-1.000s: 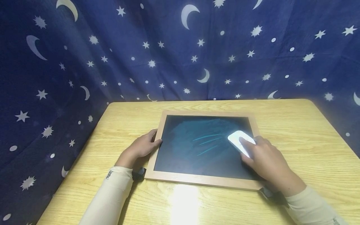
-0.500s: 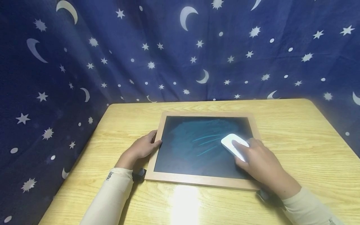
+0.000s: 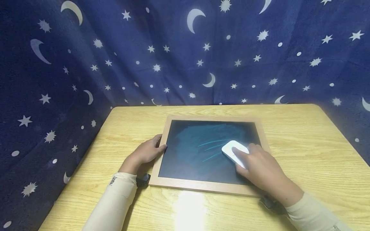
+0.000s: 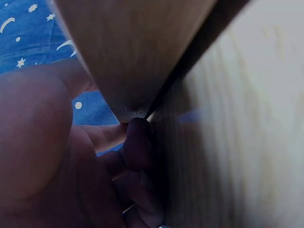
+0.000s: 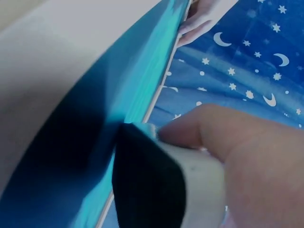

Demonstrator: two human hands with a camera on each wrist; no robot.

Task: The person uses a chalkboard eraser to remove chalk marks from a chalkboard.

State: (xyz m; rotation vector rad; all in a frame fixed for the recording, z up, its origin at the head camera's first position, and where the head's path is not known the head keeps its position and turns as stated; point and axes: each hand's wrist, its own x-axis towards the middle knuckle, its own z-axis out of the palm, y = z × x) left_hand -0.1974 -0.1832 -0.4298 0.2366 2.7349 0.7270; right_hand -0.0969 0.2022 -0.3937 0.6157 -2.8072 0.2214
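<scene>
A chalkboard (image 3: 199, 185) with a light wooden frame lies on the table. Smeared blue-green chalk covers much of its dark face, with a few brighter strokes (image 3: 212, 147) near the middle. My right hand (image 3: 264, 170) grips a white eraser (image 3: 227, 149) over the right half of the board, thumb on top. In the right wrist view the dark underside (image 5: 147, 185) of the eraser shows close to the board; full contact cannot be told. My left hand (image 3: 143, 154) holds the frame's left side, thumb on top; the left wrist view shows curled fingers (image 4: 137, 142) at its edge.
The wooden table (image 3: 306, 144) extends around the board on all sides. A blue curtain (image 3: 173, 38) with moons and stars hangs behind and at the left. Dark wrist cameras sit near the board's lower corners, and light glares off the front tabletop.
My right hand has moved the eraser leftward and slightly toward me, to the right ends of the bright strokes, covering part of them. My left hand stays on the frame.
</scene>
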